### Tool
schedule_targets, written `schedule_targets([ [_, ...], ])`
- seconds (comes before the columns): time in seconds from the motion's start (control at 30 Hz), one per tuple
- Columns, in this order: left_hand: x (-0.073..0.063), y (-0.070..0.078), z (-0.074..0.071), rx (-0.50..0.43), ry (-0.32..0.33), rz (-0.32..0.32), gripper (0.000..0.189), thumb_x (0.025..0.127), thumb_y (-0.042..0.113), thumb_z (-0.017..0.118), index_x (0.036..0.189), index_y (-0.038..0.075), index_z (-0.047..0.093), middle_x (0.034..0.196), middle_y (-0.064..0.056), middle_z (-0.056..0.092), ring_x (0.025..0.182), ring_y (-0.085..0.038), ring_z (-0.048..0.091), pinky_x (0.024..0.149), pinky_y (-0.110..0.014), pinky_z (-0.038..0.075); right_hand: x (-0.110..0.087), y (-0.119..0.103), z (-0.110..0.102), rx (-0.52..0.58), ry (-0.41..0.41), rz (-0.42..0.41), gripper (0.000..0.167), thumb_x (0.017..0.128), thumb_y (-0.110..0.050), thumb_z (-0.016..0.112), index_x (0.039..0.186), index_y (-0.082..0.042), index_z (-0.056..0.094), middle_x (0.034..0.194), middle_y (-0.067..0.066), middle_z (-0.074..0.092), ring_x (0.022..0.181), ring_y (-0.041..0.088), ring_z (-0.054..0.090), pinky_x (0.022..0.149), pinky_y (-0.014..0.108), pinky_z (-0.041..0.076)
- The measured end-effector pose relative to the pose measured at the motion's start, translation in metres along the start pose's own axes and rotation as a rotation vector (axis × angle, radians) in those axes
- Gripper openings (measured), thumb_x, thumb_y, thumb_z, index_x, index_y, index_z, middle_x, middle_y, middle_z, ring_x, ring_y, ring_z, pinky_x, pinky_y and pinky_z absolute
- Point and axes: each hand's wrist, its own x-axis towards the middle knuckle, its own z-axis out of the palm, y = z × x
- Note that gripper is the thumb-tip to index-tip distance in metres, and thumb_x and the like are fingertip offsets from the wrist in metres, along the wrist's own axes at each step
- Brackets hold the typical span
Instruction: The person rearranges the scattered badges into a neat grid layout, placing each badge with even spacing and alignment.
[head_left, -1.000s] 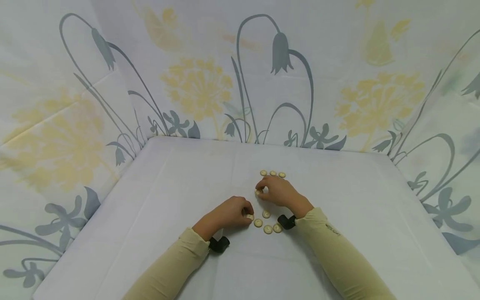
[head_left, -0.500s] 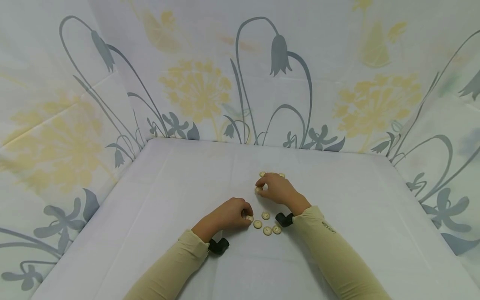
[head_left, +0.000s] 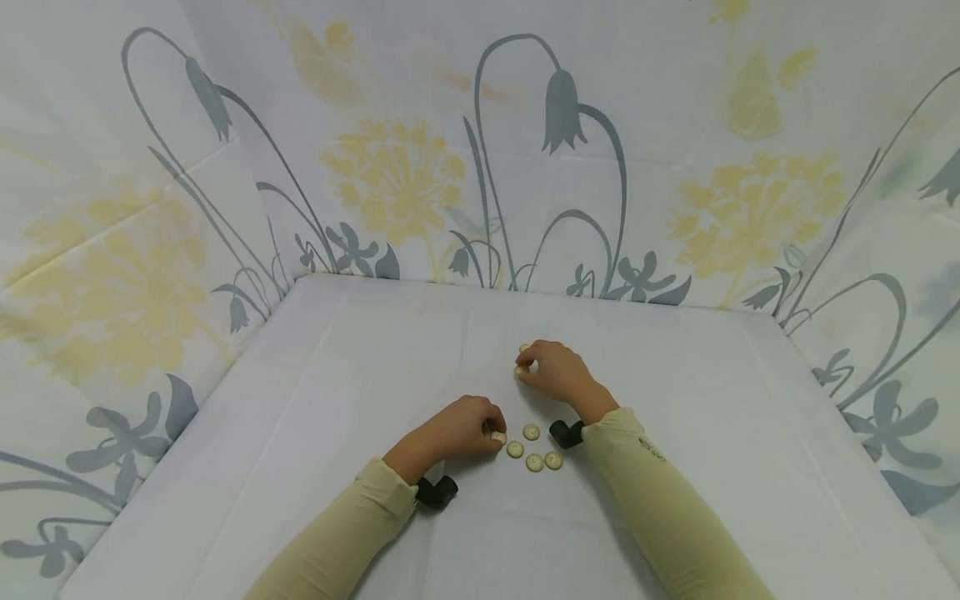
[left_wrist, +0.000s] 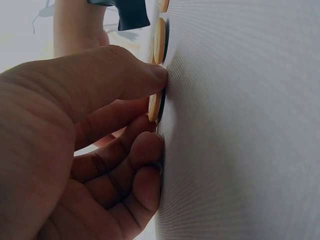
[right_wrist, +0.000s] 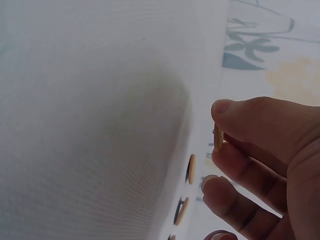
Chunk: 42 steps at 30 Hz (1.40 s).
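Observation:
My left hand (head_left: 461, 427) rests on the white table, thumb and forefinger pinching a round cream button (head_left: 498, 437). The left wrist view shows that button (left_wrist: 154, 107) standing close to the cloth between thumb and fingers. Farther out, my right hand (head_left: 558, 372) pinches another button (head_left: 521, 370) by its edge. In the right wrist view this button (right_wrist: 218, 137) is held on edge between thumb and forefinger, with the other fingers loosely bent. A far button (head_left: 524, 348) peeks out just beyond the right fingertips; the hand covers what lies behind it.
Several loose buttons lie between the hands, among them one at the front (head_left: 534, 462) and one nearer the right wrist (head_left: 531, 432). A black wrist camera (head_left: 566, 434) sits under the right cuff. Flowered cloth (head_left: 405, 183) rises behind the white tabletop (head_left: 360, 350).
My right hand has moved a little farther away with its button, toward the far row, and now covers most of that row. My left hand stays in place.

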Motion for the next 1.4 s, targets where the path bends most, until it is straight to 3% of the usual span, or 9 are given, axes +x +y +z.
schedule_targets([
  [1.4,0.000,0.001,-0.002,-0.015,0.002,-0.012,0.009,0.083,0.015,0.072,0.091,0.012,0.072,0.084,0.004,0.063,0.076,-0.006,0.053,0.072,-0.020,0.045,0.020,0.010,0.007,-0.019,-0.039,0.084,0.022,0.092,-0.028,0.063,0.110,-0.018,0.072,0.111,0.003,0.069,0.102,0.024,0.063,0.085,0.043,0.051],
])
